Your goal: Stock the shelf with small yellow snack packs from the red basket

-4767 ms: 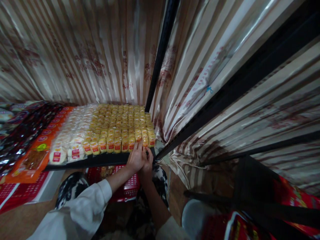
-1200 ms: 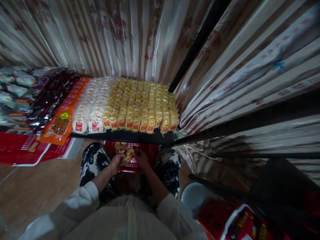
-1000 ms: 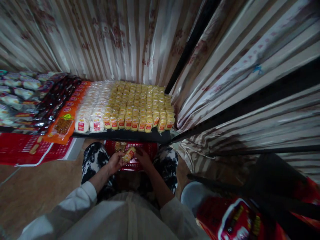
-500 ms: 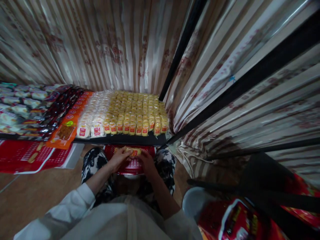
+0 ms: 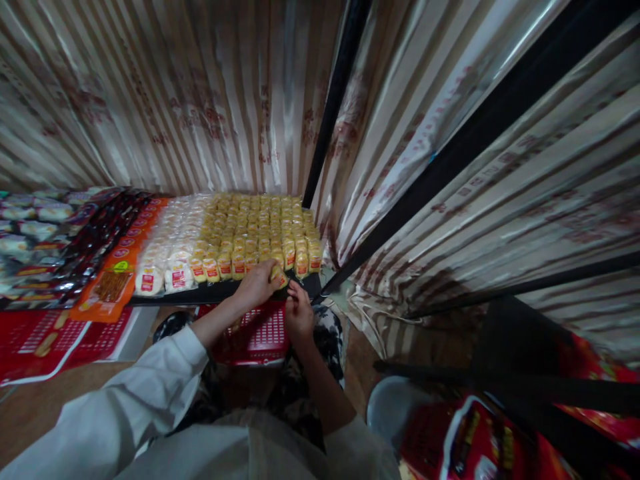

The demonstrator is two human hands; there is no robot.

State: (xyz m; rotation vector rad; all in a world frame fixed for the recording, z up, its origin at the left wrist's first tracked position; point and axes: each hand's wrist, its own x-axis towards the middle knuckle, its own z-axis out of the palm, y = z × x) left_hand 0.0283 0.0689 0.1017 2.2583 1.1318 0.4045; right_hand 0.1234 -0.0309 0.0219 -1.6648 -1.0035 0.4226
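Packet (image 5: 279, 277) at front edge of shelf (image 5: 190, 295), long axis slanting toward right hand (image 5: 300, 317). Left hand (image 5: 256, 285) nearer, fingers pinching it; right hand half-curled just beside, hold unclear.

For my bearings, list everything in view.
oblong wrapped snacks: many, yellow, shelf right
round wrapped snacks: many, white, alongside
flat packets: many, multicoloured, shelf left
long shelf: one, black, centre
perforated basket: one, red, below
striped curtaining: uncounted, beige, behind
slim bars: several, black, right
round tub: one, grey, lower right
glossy bags: several, red, lower corners
floor: brown, bottom
printed trousers: one, monochrome, low
shirt: one, pale, bottom
left hand: holding yellow snack
right hand: nearby
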